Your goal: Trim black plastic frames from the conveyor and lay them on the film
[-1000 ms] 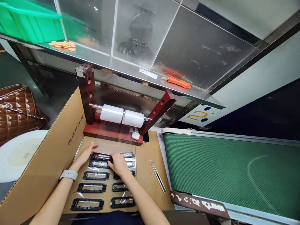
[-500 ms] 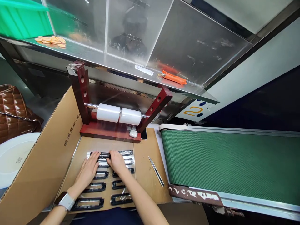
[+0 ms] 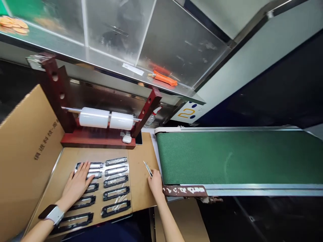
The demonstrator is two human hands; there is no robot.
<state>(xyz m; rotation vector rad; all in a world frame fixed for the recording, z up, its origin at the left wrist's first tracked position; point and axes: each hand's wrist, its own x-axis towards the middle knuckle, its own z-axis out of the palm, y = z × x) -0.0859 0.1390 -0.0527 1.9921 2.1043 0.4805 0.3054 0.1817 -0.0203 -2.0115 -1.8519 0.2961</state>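
Observation:
My left hand point(image 3: 77, 181), with a watch on the wrist, lies flat with fingers stretched over the upper end of the left column of black rectangular frames point(image 3: 87, 201). It partly covers several of them. A second column of similar black frames point(image 3: 116, 192) lies beside it, with clear film over and between the pieces. To the right, on the cardboard, my right hand point(image 3: 155, 183) has its fingers closed around a slim utility knife point(image 3: 148, 168). The knife's pointed end sticks out toward the upper left, and my hand hides the rest.
Behind the frames, a dark red stand point(image 3: 98, 140) carries two white film rolls point(image 3: 94, 117). A small white case point(image 3: 127, 139) rests on its base. A cardboard flap point(image 3: 27, 144) rises at left; a green conveyor belt point(image 3: 227, 156) runs right. An orange-handled tool point(image 3: 165, 79) lies on the shelf above.
My right hand has left the frames and moved right onto the utility knife, closing on it. My left hand stays on the left column. The camera view has turned to the right.

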